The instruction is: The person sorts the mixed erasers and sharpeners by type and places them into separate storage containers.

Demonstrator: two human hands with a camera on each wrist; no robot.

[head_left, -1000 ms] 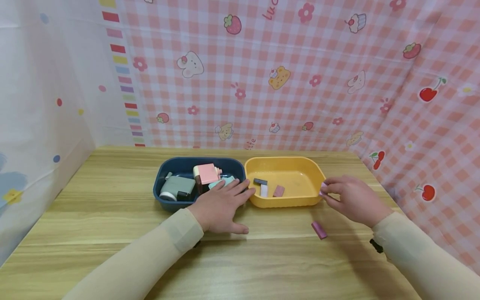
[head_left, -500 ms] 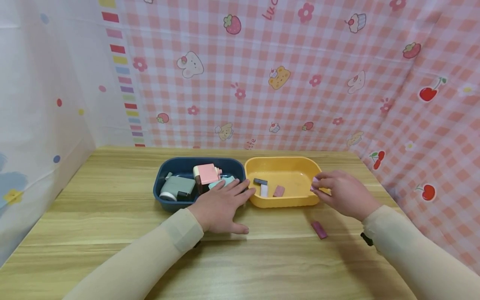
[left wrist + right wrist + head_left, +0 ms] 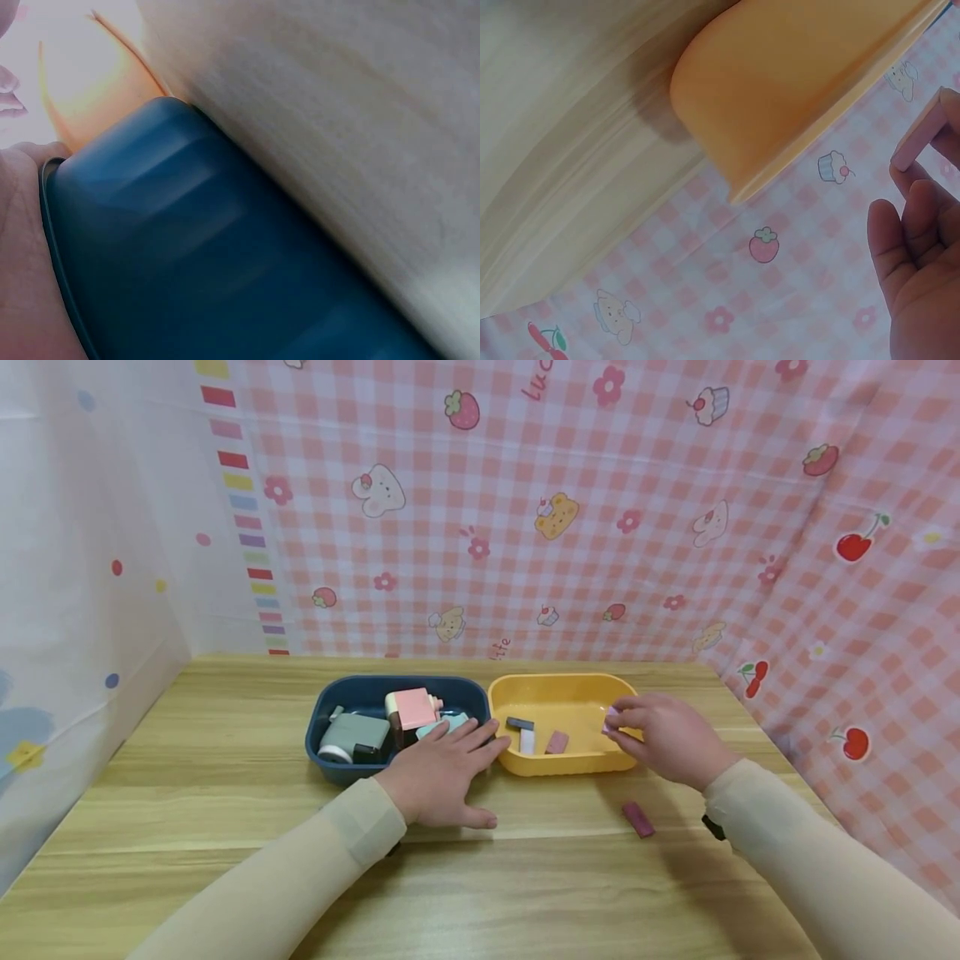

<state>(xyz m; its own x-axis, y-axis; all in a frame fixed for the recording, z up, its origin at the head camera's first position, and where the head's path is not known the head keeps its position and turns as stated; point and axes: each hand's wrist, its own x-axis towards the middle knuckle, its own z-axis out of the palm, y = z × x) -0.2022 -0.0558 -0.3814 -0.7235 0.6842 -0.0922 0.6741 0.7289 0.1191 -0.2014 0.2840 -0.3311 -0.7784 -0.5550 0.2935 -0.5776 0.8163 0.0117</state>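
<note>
My right hand (image 3: 671, 739) pinches a small lilac rectangular block (image 3: 611, 720) between thumb and fingers, above the right end of the yellow bin (image 3: 570, 765). In the right wrist view the block (image 3: 921, 133) is tilted, held up past the bin's rim. Fingers spread, my left hand (image 3: 444, 777) lies across the front right rim of the dark blue bin (image 3: 337, 772). Its fingertips reach towards the yellow bin. Inside the yellow bin lie a dark grey-blue block (image 3: 520, 723), a white block (image 3: 527, 742) and a pink block (image 3: 557, 742).
On the wooden table (image 3: 525, 893), a magenta block (image 3: 638, 819) lies in front of the yellow bin. The blue bin holds a grey-green boxy object (image 3: 360, 732), a pink-and-cream one (image 3: 412, 707) and a turquoise one (image 3: 450, 721), partly hidden. Checked cloth (image 3: 480, 585) hangs behind.
My right hand has moved left with the lilac block, from the yellow bin's right rim to over its inside. The left hand has stayed in place.
</note>
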